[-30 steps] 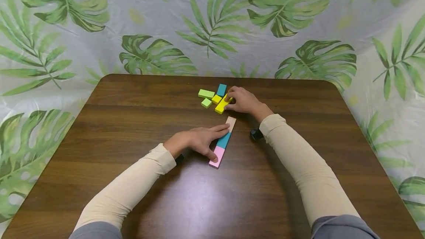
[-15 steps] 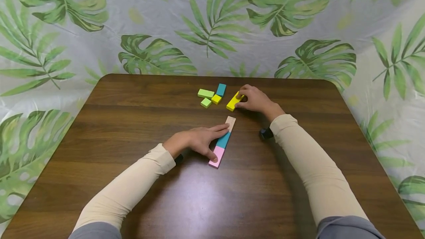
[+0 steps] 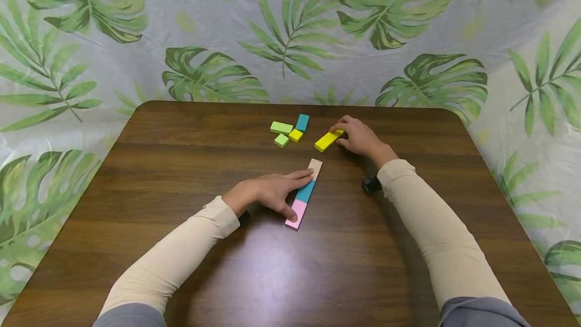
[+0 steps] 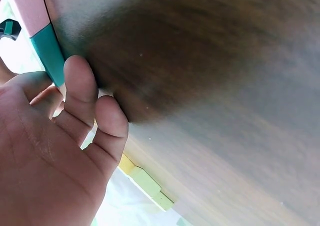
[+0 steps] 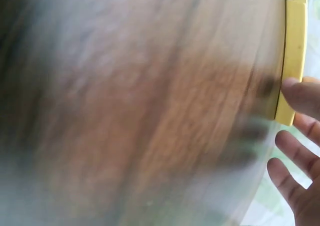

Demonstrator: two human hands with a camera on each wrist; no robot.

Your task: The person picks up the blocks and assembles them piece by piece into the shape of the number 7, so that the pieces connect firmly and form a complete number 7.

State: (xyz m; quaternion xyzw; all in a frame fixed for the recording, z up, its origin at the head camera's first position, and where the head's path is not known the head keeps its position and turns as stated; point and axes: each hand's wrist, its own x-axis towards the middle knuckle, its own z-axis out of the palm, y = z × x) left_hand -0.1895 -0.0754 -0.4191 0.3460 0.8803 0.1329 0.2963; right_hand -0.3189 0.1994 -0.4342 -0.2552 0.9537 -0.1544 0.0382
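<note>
In the head view, a pink block (image 3: 297, 214), a blue block (image 3: 305, 192) and a pale wooden block (image 3: 315, 166) lie end to end in a slanting row. My left hand (image 3: 275, 189) rests along that row, thumb on the pink block and outstretched fingertips over the pale one. Further back and to the right, my right hand (image 3: 360, 136) pinches one end of a long yellow block (image 3: 328, 141). The right wrist view shows the thumb against the side of this yellow block (image 5: 293, 50), with two fingers spread away from it.
Left of the yellow block sits a loose cluster: a small yellow block (image 3: 296, 135), a blue block (image 3: 302, 122), a long light-green block (image 3: 281, 127) and a small light-green block (image 3: 281, 140). The wooden table (image 3: 181, 165) ends at a leaf-patterned cloth (image 3: 290, 29).
My right hand has drawn the long yellow block rightward, away from the cluster, and its angle has turned slightly. My left hand stays on the row.
</note>
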